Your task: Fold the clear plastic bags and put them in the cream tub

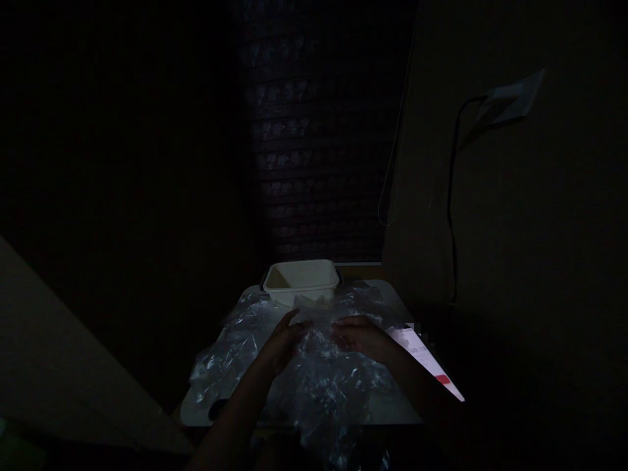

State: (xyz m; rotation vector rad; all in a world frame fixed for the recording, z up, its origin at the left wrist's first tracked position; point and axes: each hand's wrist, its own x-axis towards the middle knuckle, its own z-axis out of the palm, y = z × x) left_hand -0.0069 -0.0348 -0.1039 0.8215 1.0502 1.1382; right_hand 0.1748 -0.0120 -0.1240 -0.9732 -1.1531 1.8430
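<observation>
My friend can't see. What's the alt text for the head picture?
In dim light, a left hand and right hand touch crumpled clear plastic on a white table, before a pale bin; a lit screen sits at right.

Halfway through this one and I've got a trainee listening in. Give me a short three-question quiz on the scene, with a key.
1. True or false: the bare left hand and bare right hand are both at the crinkled clear plastic film, nearer the person than the cream rectangular tub.

2. Choose: the coloured patch on the lit white screen is
A green
B red
C blue

3. Fill in: on the white table, the lit screen lies toward the person's ____ side.

Key: 1 true; 2 B; 3 right.
</observation>
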